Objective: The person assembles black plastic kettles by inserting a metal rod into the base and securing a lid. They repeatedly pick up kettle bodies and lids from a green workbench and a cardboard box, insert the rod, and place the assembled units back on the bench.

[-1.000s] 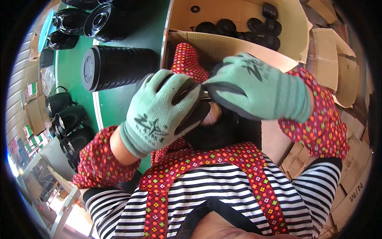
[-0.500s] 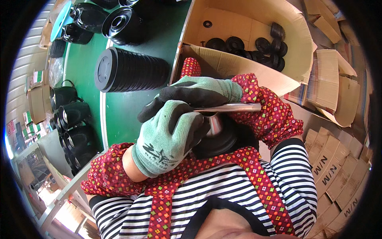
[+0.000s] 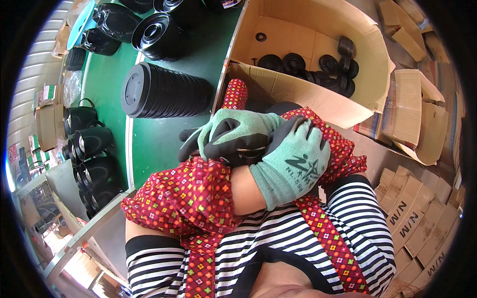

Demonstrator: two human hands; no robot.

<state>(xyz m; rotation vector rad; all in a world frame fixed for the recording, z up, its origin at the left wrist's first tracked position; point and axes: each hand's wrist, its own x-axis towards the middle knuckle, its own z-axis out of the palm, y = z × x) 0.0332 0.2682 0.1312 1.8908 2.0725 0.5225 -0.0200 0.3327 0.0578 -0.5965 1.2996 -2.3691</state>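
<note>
My two gloved hands are in front of my chest, with the forearms crossing. My right hand (image 3: 231, 133), in a green glove with dark palm and fingers, has its fingers curled. A small glint shows beneath it, but what it grips is hidden. My left hand (image 3: 293, 166) reaches across to the right, its bent fingers close to my right sleeve and wrist. Whatever lies under those fingers cannot be seen. Beyond the hands, a stack of black ridged discs (image 3: 169, 92) lies on its side on the green table (image 3: 154, 144).
A large open cardboard box (image 3: 323, 107) with several black round parts (image 3: 293, 62) stands at the far right. Black round housings (image 3: 156, 35) and a light-blue disc (image 3: 81, 25) are at the far left. Black handled pots (image 3: 94, 141) line the left side. Flattened cartons (image 3: 407, 213) lie at the right.
My left hand has swung right, across and below my right hand. The silver tube and the metal stem with its black round base, visible before, are now hidden.
</note>
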